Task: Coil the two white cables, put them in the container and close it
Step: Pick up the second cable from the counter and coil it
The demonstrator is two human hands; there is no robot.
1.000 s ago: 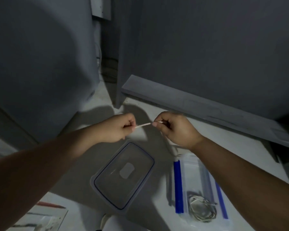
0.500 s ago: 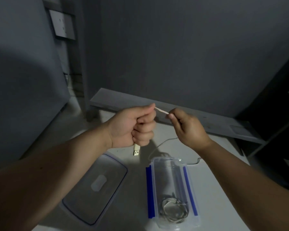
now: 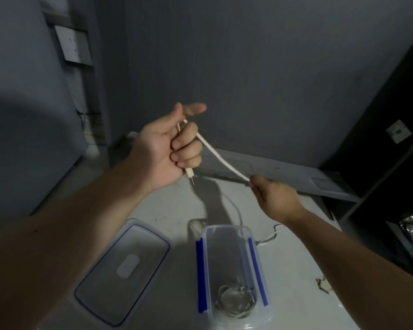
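- One flat lid [image 3: 123, 272] is lying at the lower left of the frame on the white table [image 3: 296, 277]: clear plastic, a rounded rectangle with a dark blue rim line and one pale oval patch at its middle.
- One left hand [image 3: 167, 148] is hanging at the centre left, palm toward the camera. Three fingers are curling closed around a white cable [image 3: 221, 160], and the thumb and forefinger are sticking out above the fist, apart.
- The cable's plug end [image 3: 190, 173] is poking out under the fist, cream-coloured, with a thin metal tip pointing down.
- The cable itself is round, smooth and slightly glossy, running in a shallow curve from the top of the fist down and right to the other hand. More of it is trailing in thin loops over the table behind the container.
- One open container [image 3: 231, 272] is standing at the lower centre, apart from the lid: clear plastic, long and round-cornered, with two blue strips, one along each long side.
- One coiled cable [image 3: 236, 302] is sitting inside the container, at its near end, as pale, tangled rings.
- One right hand [image 3: 275, 198] is hovering at the centre right, pinching the cable between thumb and fingertips, the other fingers folded in.
- One small pale object [image 3: 323, 285] is lying at the lower right; too blurred to identify.
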